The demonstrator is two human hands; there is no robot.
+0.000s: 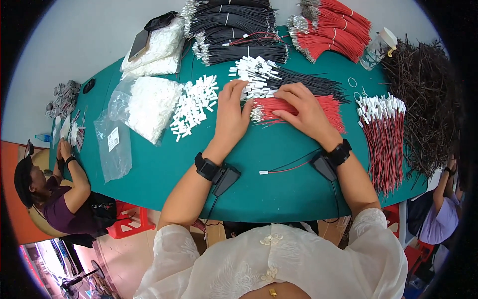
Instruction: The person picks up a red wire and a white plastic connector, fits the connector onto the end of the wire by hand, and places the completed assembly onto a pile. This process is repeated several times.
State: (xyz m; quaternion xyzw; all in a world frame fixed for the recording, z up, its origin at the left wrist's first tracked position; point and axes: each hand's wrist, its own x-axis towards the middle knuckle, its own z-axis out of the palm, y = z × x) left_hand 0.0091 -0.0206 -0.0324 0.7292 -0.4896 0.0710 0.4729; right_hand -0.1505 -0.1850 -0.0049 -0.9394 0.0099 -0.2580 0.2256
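Observation:
My left hand [231, 112] is at the left end of a pile of black wires [313, 83] with white connectors [256, 74]. Its fingers are bent against the connectors and its thumb is held apart, near the silver ends of the red wires. My right hand [304, 112] lies over the bundle of red wires [326, 107], thumb and fingers spread. Nothing is plainly gripped in either hand. Nearer my body lies a single small white connector [264, 172] with one black and one red wire.
Loose white connectors [195, 102] and a plastic bag of them [152, 107] lie at left. Black wire bundles [234, 30] and red ones [331, 32] are stacked at the back. Finished-looking red wires with connectors [383, 139] lie at right beside a dark tangle [428, 99]. A co-worker [59, 194] sits left.

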